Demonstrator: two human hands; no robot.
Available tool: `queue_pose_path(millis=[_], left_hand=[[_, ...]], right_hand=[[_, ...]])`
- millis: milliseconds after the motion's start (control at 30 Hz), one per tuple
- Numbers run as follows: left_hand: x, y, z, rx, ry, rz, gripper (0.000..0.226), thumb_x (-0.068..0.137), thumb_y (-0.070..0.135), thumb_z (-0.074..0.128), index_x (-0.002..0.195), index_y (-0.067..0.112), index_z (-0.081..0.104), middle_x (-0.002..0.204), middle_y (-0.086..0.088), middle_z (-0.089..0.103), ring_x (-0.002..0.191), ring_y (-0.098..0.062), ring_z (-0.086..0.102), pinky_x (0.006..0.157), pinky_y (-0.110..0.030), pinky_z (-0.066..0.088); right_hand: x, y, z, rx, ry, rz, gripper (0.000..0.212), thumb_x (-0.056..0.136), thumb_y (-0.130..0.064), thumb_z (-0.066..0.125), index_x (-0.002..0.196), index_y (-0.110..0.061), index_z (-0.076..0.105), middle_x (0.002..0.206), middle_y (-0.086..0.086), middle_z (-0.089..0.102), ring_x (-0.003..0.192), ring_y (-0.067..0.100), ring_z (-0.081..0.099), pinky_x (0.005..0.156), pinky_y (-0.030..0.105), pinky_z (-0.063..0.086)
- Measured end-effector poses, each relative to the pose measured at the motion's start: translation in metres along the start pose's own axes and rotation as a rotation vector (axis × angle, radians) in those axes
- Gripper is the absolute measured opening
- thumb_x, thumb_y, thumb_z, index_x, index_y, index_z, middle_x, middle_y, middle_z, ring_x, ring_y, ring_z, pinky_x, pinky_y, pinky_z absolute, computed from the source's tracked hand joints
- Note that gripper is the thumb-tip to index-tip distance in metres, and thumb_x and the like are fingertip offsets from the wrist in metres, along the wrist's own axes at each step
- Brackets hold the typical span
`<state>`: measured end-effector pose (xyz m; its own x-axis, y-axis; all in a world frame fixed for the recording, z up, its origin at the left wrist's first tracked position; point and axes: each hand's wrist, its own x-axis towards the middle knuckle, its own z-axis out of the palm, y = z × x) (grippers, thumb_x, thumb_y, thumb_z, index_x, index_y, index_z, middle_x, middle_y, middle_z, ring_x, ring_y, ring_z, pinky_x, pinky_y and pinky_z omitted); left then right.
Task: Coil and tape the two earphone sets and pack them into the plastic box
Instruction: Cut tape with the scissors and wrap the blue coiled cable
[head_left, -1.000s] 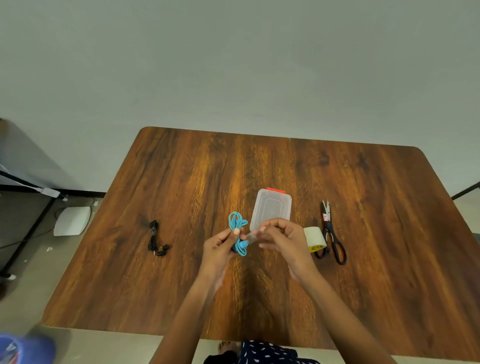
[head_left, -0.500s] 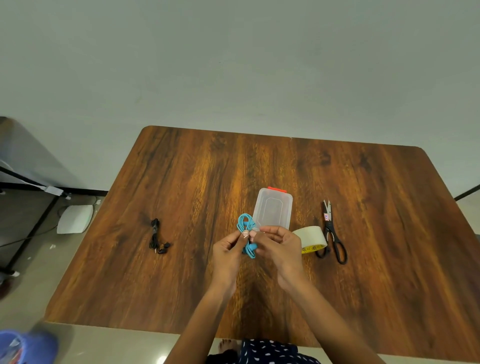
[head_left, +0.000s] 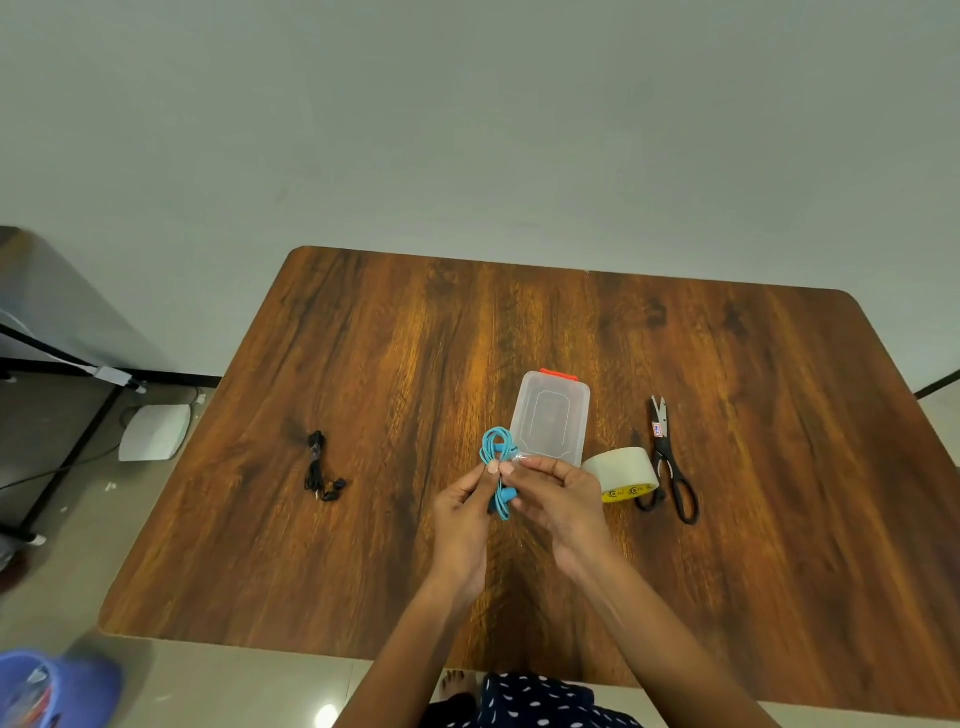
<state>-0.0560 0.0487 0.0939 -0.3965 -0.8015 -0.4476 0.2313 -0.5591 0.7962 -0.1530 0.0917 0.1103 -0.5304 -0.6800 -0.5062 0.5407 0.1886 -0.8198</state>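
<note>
A person stands at a brown wooden table (head_left: 395, 519) and looks down at both hands; the hands are up above the table, close to its middle, and they meet at a small bundle of blue earphones (head_left: 496, 470). The blue wire is looped into a coil; part of the coil sticks up above the fingers, and the rest hangs down between the two hands. The left hand (head_left: 460, 525) pinches the middle of the coil with its thumb and finger pressed together; the right hand (head_left: 558, 501) pinches the same spot from the other side, and a small bit of clear tape (head_left: 519, 457) shines at its fingertips, right on the coil.

Just behind the hands lies the plastic box (head_left: 550, 415); it is clear, its lid is on, and it has a red clip at the far end. The roll of tape (head_left: 623, 475) sits just beside the right hand, near the box; it is pale with a yellow inside ring. The scissors (head_left: 670, 462) lie just to the right of the roll, with black handles toward the person and the blades pointing away.

The black earphones (head_left: 322, 467) lie well apart on the left side of the table, bunched into a long thin bundle; I cannot tell if tape is on them.
</note>
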Motion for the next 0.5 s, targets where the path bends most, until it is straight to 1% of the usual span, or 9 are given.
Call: queue_pose_path(millis=[100,167,233,333,400,500], left_hand=[[-0.0004,-0.0006,-0.0017,-0.063,-0.03,-0.04,0.026,0.095,0.014,0.051,0.113,0.005,0.067,0.11,-0.011,0.071,0.106,-0.021,0.066,0.09,-0.031,0.053],[-0.0002,0.0,-0.0026,-0.082,-0.051,-0.045,0.028,0.095,0.016,0.05,0.114,0.005,0.066,0.111,-0.011,0.071,0.104,-0.019,0.067,0.085,-0.027,0.055],[0.0004,0.001,-0.0028,-0.121,-0.059,-0.061,0.027,0.095,0.017,0.051,0.111,0.005,0.068,0.109,-0.012,0.071,0.1,-0.017,0.068,0.078,-0.024,0.056],[0.0021,0.0007,-0.003,-0.143,-0.051,-0.083,0.024,0.095,0.016,0.051,0.106,0.007,0.07,0.107,-0.012,0.072,0.096,-0.016,0.068,0.074,-0.022,0.056],[0.0019,0.0002,-0.0027,-0.109,-0.057,-0.076,0.024,0.094,0.017,0.052,0.108,0.007,0.07,0.108,-0.012,0.072,0.098,-0.017,0.068,0.075,-0.023,0.056],[-0.0002,0.0005,-0.0024,-0.029,-0.079,-0.05,0.027,0.096,0.021,0.05,0.111,0.008,0.068,0.109,-0.01,0.071,0.104,-0.019,0.067,0.082,-0.025,0.055]], right_hand=[[0.0009,0.0011,-0.0004,-0.014,0.0,0.037,0.029,0.065,-0.013,0.083,0.091,-0.006,0.073,0.09,0.008,0.075,0.086,0.019,0.073,0.067,0.027,0.06],[0.0015,0.0014,-0.0005,0.007,-0.011,0.07,0.027,0.066,-0.012,0.082,0.091,-0.006,0.073,0.092,0.01,0.075,0.087,0.02,0.073,0.066,0.026,0.059],[0.002,0.0011,0.0001,0.041,-0.019,0.103,0.02,0.068,-0.01,0.081,0.087,-0.007,0.074,0.091,0.012,0.075,0.085,0.02,0.073,0.067,0.026,0.06],[0.0006,0.0,0.0011,0.064,-0.001,0.118,0.017,0.07,-0.007,0.079,0.086,-0.006,0.073,0.088,0.012,0.075,0.08,0.019,0.073,0.065,0.025,0.059],[-0.0002,0.0003,0.0016,0.055,0.019,0.099,0.02,0.07,-0.007,0.079,0.088,-0.005,0.072,0.086,0.011,0.075,0.078,0.018,0.073,0.061,0.024,0.059],[-0.0007,0.0004,0.0024,0.021,0.051,0.053,0.02,0.07,-0.006,0.079,0.089,-0.004,0.072,0.086,0.01,0.075,0.081,0.019,0.073,0.063,0.025,0.059]])
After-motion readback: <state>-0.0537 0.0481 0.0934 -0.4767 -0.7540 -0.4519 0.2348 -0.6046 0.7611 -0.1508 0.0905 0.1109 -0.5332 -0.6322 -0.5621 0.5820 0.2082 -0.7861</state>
